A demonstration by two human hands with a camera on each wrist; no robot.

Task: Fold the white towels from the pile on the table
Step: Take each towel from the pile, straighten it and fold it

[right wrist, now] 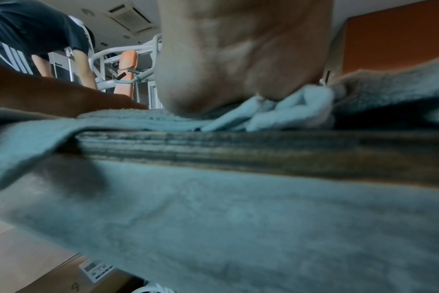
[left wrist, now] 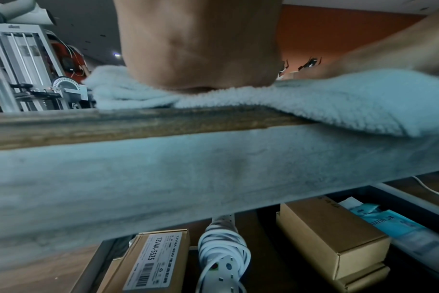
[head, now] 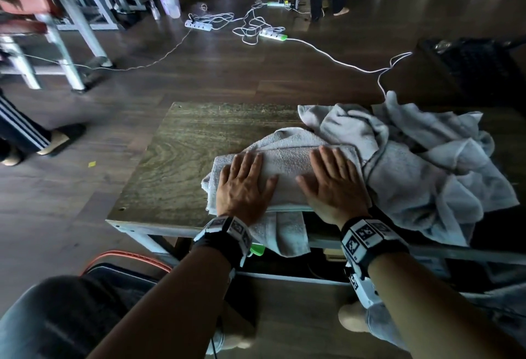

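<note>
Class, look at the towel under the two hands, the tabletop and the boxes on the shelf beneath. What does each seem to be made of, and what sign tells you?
Towel: looped terry cloth, probably cotton; its nubby pile shows in the left wrist view.
Tabletop: wood or wood-look laminate, matt; grain lines show.
Boxes: brown cardboard, with folded flaps and a printed label.

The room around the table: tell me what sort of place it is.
Probably a gym doubling as a workspace: a weight machine stands beside the table, another with an orange pad behind it, and power strips trail across the wood floor.
</note>
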